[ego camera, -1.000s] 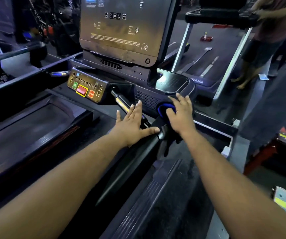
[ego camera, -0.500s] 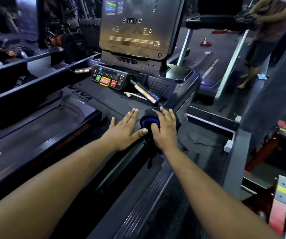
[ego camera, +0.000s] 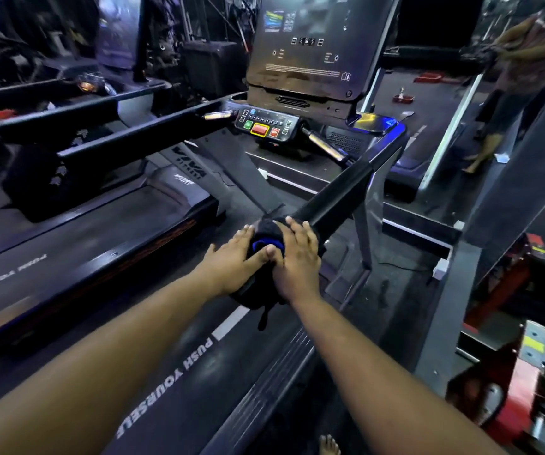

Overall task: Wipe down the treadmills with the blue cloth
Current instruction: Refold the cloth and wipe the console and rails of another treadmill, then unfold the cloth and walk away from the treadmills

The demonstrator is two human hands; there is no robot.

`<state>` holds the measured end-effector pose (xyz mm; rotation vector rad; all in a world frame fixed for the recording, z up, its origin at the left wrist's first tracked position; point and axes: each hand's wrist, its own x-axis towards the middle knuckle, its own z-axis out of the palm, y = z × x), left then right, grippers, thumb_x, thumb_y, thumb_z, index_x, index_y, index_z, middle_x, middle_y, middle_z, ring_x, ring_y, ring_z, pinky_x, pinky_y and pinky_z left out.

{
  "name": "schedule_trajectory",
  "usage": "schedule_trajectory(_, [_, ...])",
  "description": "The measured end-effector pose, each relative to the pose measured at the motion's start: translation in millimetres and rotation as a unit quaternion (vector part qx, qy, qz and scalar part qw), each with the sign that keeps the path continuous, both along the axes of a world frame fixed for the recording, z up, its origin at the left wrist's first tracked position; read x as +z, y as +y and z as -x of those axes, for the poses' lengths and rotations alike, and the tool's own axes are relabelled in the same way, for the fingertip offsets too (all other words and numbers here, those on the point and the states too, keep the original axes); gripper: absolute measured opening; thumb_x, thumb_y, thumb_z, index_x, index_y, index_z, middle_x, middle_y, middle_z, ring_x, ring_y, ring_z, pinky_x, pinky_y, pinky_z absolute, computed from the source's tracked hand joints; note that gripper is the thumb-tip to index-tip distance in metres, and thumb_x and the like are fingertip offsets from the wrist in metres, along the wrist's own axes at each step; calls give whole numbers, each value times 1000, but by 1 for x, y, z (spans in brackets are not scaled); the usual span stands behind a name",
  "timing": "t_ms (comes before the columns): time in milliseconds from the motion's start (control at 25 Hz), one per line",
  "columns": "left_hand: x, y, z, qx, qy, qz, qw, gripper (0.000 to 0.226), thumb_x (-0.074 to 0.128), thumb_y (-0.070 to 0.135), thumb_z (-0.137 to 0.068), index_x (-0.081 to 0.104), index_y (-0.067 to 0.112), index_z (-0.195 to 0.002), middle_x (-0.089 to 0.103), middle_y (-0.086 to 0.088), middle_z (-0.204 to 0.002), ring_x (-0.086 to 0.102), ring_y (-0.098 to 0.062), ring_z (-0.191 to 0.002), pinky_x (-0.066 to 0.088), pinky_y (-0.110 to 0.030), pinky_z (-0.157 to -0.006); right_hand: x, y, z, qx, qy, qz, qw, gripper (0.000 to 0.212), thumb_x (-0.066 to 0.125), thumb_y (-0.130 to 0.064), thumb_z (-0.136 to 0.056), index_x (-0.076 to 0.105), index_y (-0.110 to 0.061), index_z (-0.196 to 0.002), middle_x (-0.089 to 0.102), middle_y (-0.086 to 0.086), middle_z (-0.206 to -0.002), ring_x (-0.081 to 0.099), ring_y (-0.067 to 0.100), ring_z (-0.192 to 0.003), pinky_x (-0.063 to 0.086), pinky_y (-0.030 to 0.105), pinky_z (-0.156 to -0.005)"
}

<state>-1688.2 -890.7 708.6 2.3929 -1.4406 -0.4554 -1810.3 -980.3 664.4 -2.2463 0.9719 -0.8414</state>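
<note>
Both hands press one cloth (ego camera: 266, 238) onto a treadmill handrail (ego camera: 336, 198). Left hand (ego camera: 231, 267) lies flat with fingers straight on the near-left side of the bundle, thumb across its blue patch. Right hand (ego camera: 297, 261) covers the right side, fingers spread over the dark fabric; whether they curl round the rail cannot be told. One loose end of the cloth hangs just below the grip. Beyond the grip, the rail runs up to one console (ego camera: 310, 44) with one button panel (ego camera: 266, 124) carrying a red, a green and an orange key. Left of the grip lie two treadmill belts (ego camera: 77, 244). Far right of the grip stands one other person (ego camera: 523, 60). One bare foot (ego camera: 328, 446) shows below.
</note>
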Motion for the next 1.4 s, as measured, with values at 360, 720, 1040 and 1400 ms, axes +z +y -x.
schedule_trajectory(360, [2,120,3,131,297,178,929,64,53,83,-75,72,26,-97,75,-9,-101,69,-31,-101,54,-47,-94,56,95,1,103,36,29,994,43,64,-46,-81,67,-29,-120,60,0,-114,55,25,-108,48,37,-93])
schedule_trajectory(720, [39,228,-1,286,376,390,790,35,57,36,-98,71,4,-103,75,-16,-95,71,-22,-81,58,-27,-70,88,158,-71,292,62,-120,947,46,70,-65,-76,63,-27,-101,71,-5,-101,64,17,-94,51,34,-84])
schedule_trajectory(1040, [11,334,-10,431,138,320,832,23,65,39,-92,69,19,-102,72,-7,-100,65,-14,-91,53,-41,-87,57,227,-126,384,49,-61,920,22,64,-38,-92,65,-20,-104,69,4,-110,62,26,-101,45,31,-79])
schedule_trajectory(1400, [34,512,-13,495,-11,91,864,24,64,52,-87,56,33,-99,57,11,-98,53,-16,-97,43,-37,-93,72,381,-168,590,75,51,802,50,73,-53,-81,39,-24,-104,58,-2,-101,57,23,-90,41,34,-74])
